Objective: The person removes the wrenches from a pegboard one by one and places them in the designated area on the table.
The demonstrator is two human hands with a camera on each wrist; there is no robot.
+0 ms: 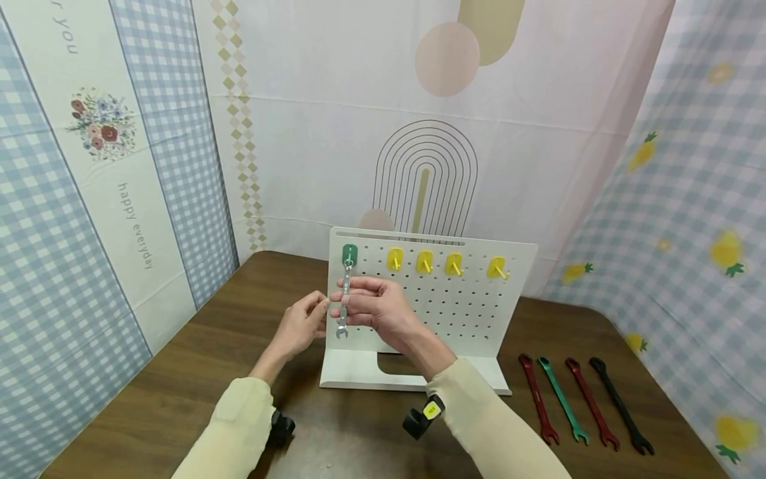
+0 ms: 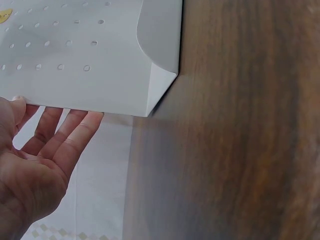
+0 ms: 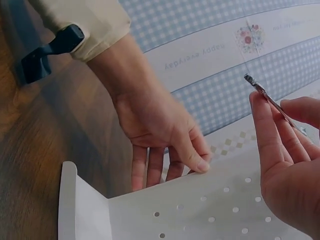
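Note:
A white pegboard [image 1: 461,356] stands upright on its base in the head view. My left hand [image 1: 301,324] pinches its left edge, thumb at the front and fingers behind, as the left wrist view shows. In front of the board's left side, my right hand [image 1: 385,309] holds a silver combination wrench [image 1: 342,330] between thumb and fingers. The wrench hangs nearly vertical, open end down, and its ring end overlaps a green hook [image 1: 350,252] at the upper left. In the right wrist view the wrench [image 3: 267,96] lies along the fingers, its lower end sticking out past them.
Several yellow hooks [image 1: 424,262] line the board's upper part. On the table's right lie a red wrench [image 1: 538,399], a green wrench [image 1: 564,400], another red wrench [image 1: 592,404] and a black wrench [image 1: 621,406]. Patterned curtains [image 1: 287,153] enclose the wooden table [image 1: 197,392].

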